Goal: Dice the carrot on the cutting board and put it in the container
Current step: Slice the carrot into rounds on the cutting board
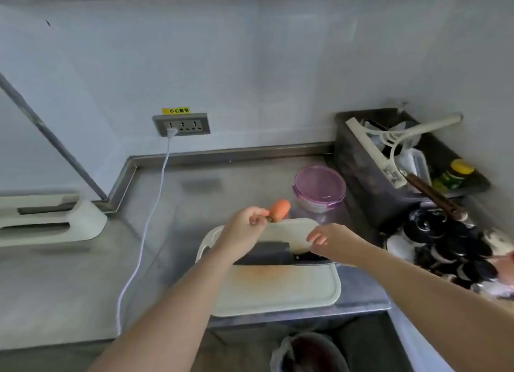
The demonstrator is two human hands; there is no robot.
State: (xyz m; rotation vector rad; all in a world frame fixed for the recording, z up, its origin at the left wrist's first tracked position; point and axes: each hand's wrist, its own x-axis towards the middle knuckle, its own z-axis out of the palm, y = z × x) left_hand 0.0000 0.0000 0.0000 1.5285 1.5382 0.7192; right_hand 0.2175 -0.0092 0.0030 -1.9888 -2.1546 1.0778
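My left hand (244,227) pinches the stem end of a short orange carrot (280,209) and holds it above the far edge of the white cutting board (281,288). A dark cleaver (267,253) lies flat across the middle of the board. My right hand (331,239) hovers over the board's right side, just above the cleaver's handle, with relaxed fingers that hold nothing. A round container with a purple rim (319,189) stands on the counter beyond the board, to the right of the carrot.
A dark crate (361,160) with a squeegee, boxes and a bottle stands at the back right. Dark dishes (445,249) are stacked to the right. A white cable (144,232) runs from the wall socket (181,124) across the steel counter. A white appliance (50,218) sits left; a bin (308,352) below.
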